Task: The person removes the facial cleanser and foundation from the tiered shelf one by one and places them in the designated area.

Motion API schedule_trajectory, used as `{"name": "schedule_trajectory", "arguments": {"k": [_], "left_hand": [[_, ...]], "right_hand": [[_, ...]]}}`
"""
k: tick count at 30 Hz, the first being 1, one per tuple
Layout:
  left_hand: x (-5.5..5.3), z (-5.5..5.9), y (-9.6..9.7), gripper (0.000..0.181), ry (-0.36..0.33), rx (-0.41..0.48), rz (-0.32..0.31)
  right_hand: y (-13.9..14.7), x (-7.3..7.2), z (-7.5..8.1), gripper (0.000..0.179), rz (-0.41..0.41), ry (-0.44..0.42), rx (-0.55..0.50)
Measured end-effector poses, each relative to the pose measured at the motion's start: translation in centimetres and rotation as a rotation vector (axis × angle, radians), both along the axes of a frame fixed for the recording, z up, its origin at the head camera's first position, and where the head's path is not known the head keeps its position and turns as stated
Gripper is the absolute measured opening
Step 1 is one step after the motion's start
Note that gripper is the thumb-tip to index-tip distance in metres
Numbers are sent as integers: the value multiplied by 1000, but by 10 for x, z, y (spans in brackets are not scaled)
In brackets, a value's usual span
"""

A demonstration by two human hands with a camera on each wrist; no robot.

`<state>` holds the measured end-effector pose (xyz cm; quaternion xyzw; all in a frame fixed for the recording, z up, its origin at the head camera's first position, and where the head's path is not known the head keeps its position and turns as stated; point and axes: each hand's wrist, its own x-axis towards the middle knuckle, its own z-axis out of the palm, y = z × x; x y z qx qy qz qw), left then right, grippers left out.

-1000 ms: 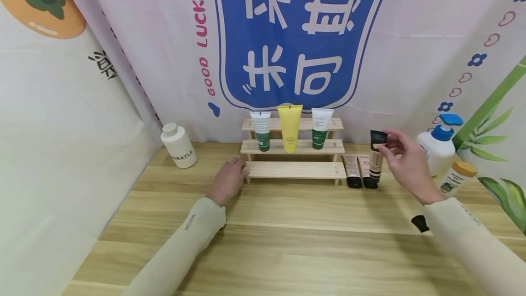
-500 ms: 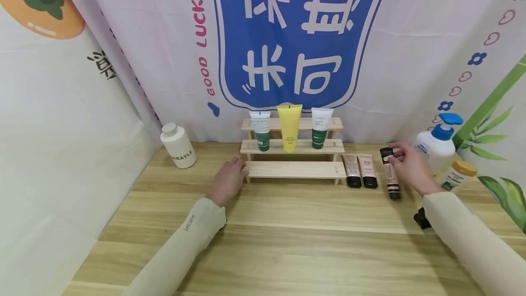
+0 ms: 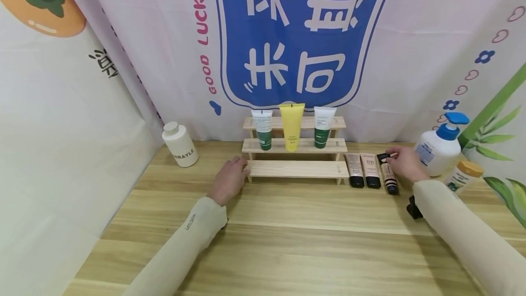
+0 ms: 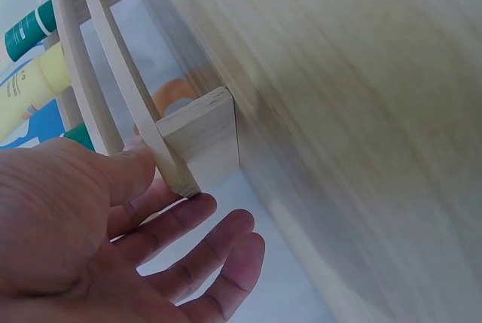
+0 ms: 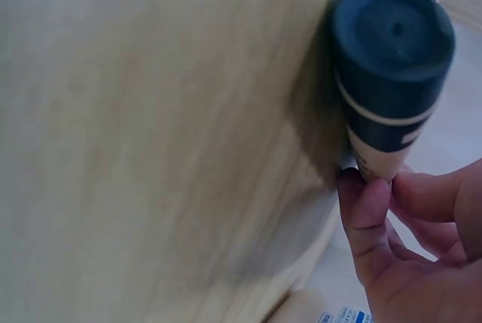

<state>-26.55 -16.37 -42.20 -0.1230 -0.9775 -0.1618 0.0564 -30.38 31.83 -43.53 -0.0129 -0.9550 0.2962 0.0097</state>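
Observation:
My right hand (image 3: 404, 164) pinches the tail end of a beige-and-black cosmetic tube (image 3: 388, 175) between thumb and fingers. In the right wrist view the black cap (image 5: 393, 37) of this tube points toward the camera, low over the wood. Left of it two similar tubes, a BB cream tube (image 3: 370, 168) and a pinkish tube (image 3: 354, 168), lie side by side. My left hand (image 3: 228, 178) grips the left end of a tiered wooden stand (image 3: 293, 168); in the left wrist view the thumb and forefinger are around the board's end, the other fingers loose.
On the stand's upper tiers stand a white-green tube (image 3: 263, 129), a yellow tube (image 3: 292, 127) and another white-green tube (image 3: 323, 127). A white bottle (image 3: 181, 145) is at left. A blue-pump bottle (image 3: 437, 152) and an orange-capped bottle (image 3: 464, 175) stand close to the right forearm.
My right hand lowered the tube from a raised, upright pose to the table on the right, then brought it left beside the two lying tubes. My left hand stays at the stand.

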Motion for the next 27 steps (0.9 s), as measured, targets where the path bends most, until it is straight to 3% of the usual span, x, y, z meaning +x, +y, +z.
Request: {"name": "schedule_trajectory", "arguments": {"k": [9, 13, 16, 22, 27], "left_hand": [[0, 0, 0, 29, -9, -7, -1], [0, -1, 0, 29, -7, -8, 0], [-1, -2, 0, 29, -6, -6, 0], [-1, -3, 0, 28, 7, -2, 0], [-1, -2, 0, 28, 5, 6, 1]], "right_hand": [[0, -3, 2, 33, -27, -35, 48], [-6, 0, 8, 41, -36, -83, 52], [-12, 4, 17, 49, -27, -71, 61], [-36, 14, 39, 52, 13, 83, -16], [-65, 15, 55, 42, 78, 335, -148]]}}
